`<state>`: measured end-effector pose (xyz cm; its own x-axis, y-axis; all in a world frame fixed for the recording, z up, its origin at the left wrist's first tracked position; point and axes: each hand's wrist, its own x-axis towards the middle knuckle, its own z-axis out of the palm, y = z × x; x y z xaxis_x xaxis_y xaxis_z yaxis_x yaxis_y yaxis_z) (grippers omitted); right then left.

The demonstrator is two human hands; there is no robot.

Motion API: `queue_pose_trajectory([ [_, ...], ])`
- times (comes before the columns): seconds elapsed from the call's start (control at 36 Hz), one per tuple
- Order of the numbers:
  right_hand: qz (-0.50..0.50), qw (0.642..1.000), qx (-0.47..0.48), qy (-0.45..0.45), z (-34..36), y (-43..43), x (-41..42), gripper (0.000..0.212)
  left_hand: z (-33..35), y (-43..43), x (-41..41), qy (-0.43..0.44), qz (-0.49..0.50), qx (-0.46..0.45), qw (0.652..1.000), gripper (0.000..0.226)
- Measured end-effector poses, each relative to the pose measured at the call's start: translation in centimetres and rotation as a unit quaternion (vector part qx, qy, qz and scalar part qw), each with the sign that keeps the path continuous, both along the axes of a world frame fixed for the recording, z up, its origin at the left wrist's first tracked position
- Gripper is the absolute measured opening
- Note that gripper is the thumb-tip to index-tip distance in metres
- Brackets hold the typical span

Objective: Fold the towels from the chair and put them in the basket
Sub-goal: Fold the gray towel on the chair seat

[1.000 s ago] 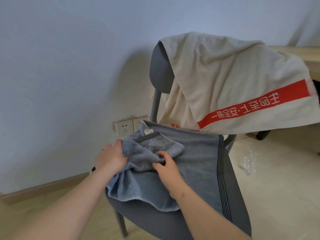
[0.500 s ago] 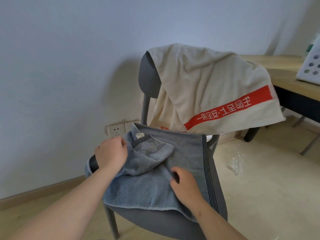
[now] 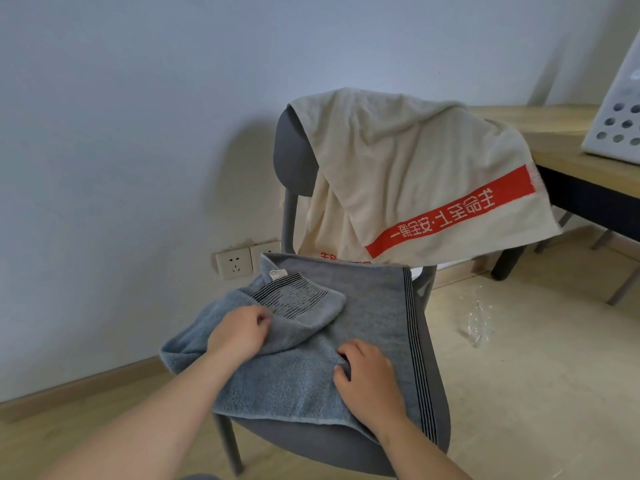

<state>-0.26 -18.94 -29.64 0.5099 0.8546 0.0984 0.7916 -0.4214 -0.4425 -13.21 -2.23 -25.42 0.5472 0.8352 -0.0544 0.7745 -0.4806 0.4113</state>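
Note:
A blue-grey towel (image 3: 374,317) with dark stripes lies spread on the seat of a grey chair (image 3: 294,157), one corner folded back over itself. My left hand (image 3: 239,329) pinches the folded-over layer near its left side. My right hand (image 3: 367,379) grips a bunch of the towel near the seat's front. A cream towel (image 3: 398,157) with a red printed band hangs over the chair's backrest. The white perforated basket (image 3: 620,109) stands on a table at the far right, partly cut off by the frame edge.
A wooden table (image 3: 561,140) with dark legs stands right of the chair. Wall sockets (image 3: 235,261) sit low on the wall behind the seat. A crumpled clear plastic wrapper (image 3: 478,323) lies on the light floor to the right.
My right hand slid from the folded corner down toward the seat's front and bunched the fabric there. My left hand shifted slightly onto the folded layer. The view panned right, showing the table and basket.

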Motion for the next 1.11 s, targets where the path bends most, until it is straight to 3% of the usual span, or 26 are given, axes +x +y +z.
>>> queue_pose_trajectory([
  [0.11,-0.015,1.000,0.006,-0.026,-0.2,0.2,-0.2,0.029,-0.6,1.6,-1.3,-0.016,0.111,0.114,0.987,0.028],
  [0.25,-0.022,0.998,-0.014,-0.056,-0.3,0.5,-0.5,0.032,-0.9,3.4,-2.4,-0.006,0.133,0.001,0.991,0.042],
  [0.31,-0.023,0.998,-0.018,-0.064,-0.3,0.5,-0.6,0.032,-0.7,3.8,-2.5,-0.042,0.148,-0.017,0.988,0.038],
  [0.39,-0.021,0.997,-0.022,-0.071,-0.3,0.4,-0.7,0.031,-0.3,4.0,-2.7,-0.098,0.171,0.000,0.980,0.011],
  [0.5,-0.022,0.997,-0.025,-0.073,-0.1,0.4,-0.9,0.031,0.4,4.3,-2.8,-0.146,0.165,0.015,0.975,0.021],
  [0.58,-0.023,0.997,-0.025,-0.072,-0.1,0.4,-0.9,0.031,1.0,4.4,-2.8,-0.153,0.174,0.016,0.973,0.013],
  [0.67,-0.021,0.997,-0.026,-0.068,-0.1,0.3,-1.0,0.031,2.6,4.2,-2.2,-0.229,0.185,0.065,0.953,0.004],
  [0.75,-0.041,0.999,-0.009,-0.023,0.2,0.4,-0.8,0.021,5.1,2.2,-0.7,-0.349,0.147,0.122,0.918,0.004],
  [0.81,-0.081,0.994,0.044,0.060,0.5,0.4,-0.5,0.007,6.4,-0.1,0.4,-0.379,0.060,0.126,0.915,0.013],
  [0.83,-0.103,0.984,0.077,0.121,0.7,0.4,-0.3,0.007,6.6,-1.2,0.8,-0.350,-0.007,0.107,0.931,0.020],
  [0.89,-0.135,0.955,0.138,0.228,1.1,0.5,-0.1,0.016,6.7,-3.0,1.3,-0.197,-0.159,0.005,0.967,0.024],
  [0.94,-0.152,0.933,0.175,0.276,1.3,0.5,0.0,0.020,6.1,-4.4,1.4,-0.039,-0.268,-0.121,0.955,0.013],
  [0.97,-0.158,0.926,0.186,0.287,1.3,0.5,0.1,0.019,5.6,-4.9,1.5,-0.013,-0.291,-0.165,0.942,0.008],
  [1.06,-0.162,0.921,0.196,0.296,1.2,0.4,0.4,0.019,4.6,-5.5,1.5,-0.102,-0.255,-0.162,0.948,0.007],
  [1.11,-0.158,0.925,0.187,0.291,1.2,0.2,0.3,0.022,4.4,-5.2,1.4,-0.200,-0.188,-0.056,0.960,0.012],
])
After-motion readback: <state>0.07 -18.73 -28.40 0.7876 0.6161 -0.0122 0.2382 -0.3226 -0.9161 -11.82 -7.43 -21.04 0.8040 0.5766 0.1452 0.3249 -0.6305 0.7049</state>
